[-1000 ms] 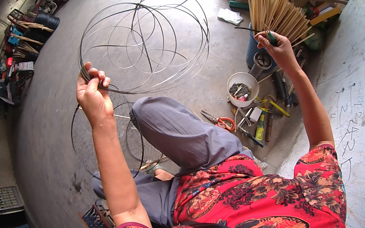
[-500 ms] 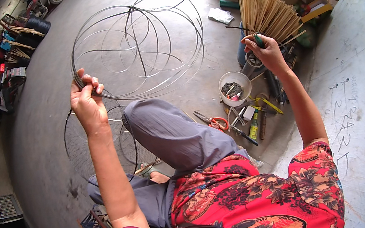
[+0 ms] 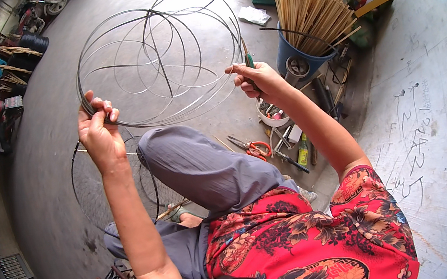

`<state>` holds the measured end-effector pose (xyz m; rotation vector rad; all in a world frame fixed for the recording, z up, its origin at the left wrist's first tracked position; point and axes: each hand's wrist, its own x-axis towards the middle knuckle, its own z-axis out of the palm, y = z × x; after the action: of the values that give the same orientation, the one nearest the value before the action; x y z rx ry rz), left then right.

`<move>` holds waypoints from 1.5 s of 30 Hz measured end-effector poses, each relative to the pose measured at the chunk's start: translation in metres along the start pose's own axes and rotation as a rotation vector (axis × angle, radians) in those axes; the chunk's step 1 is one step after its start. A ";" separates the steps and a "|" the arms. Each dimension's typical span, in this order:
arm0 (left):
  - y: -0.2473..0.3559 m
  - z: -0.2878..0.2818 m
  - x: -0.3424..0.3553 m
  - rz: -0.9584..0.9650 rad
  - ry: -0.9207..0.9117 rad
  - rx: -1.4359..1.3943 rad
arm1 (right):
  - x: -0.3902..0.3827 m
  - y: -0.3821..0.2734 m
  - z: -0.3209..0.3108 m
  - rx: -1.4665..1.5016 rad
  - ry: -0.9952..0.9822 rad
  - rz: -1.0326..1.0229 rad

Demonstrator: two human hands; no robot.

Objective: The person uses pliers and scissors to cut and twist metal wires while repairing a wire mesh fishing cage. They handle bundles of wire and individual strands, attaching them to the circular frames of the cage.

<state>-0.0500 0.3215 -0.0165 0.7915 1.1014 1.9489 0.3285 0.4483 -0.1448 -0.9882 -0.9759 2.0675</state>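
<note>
My left hand (image 3: 100, 126) is closed around the lower left side of a large loose coil of thin dark wire (image 3: 166, 78), held up above my knee. Its loops spread to the right and overlap, and several strands cross the middle. My right hand (image 3: 261, 81) grips a slim green-handled tool (image 3: 248, 59) with a narrow tip pointing up; its exact kind is hard to make out. The thumb and forefinger are at the coil's right edge; whether they pinch a strand I cannot tell. A round wire-mesh piece with a dark rim (image 3: 74, 173) lies under my left forearm.
Behind my right hand stands a blue bucket (image 3: 287, 52) packed with thin wooden sticks (image 3: 311, 11). A white bowl (image 3: 274, 121), orange-handled scissors (image 3: 258, 150) and a yellow-labelled bottle (image 3: 302, 151) are on the floor nearby. A pale marked board (image 3: 432, 108) runs along the right.
My right hand has moved left with the green-handled tool, from beside the sticks to the coil's right edge. My left hand still holds the coil. The whole view has shifted slightly.
</note>
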 end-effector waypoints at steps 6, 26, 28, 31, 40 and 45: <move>-0.046 0.020 -0.005 0.402 0.031 0.987 | 0.011 -0.020 0.008 0.224 0.054 -0.299; -0.142 0.085 -0.095 -0.522 -0.164 0.650 | -0.018 0.203 -0.155 -0.662 0.675 -0.027; -0.140 0.076 -0.098 -0.555 -0.191 0.729 | -0.020 0.212 -0.174 -1.071 0.782 -0.164; -0.139 0.059 -0.100 -0.510 -0.193 0.843 | -0.023 0.219 -0.142 -1.506 0.705 -0.551; -0.144 0.049 -0.094 -0.643 -0.006 0.600 | -0.021 0.427 -0.126 -1.834 0.179 -0.062; -0.153 0.048 -0.103 -0.850 -0.155 0.680 | -0.031 0.418 -0.135 -1.642 0.082 0.105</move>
<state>0.0897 0.3092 -0.1464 0.6290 1.6744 0.7926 0.3626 0.2534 -0.5377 -1.7742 -2.6458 0.8757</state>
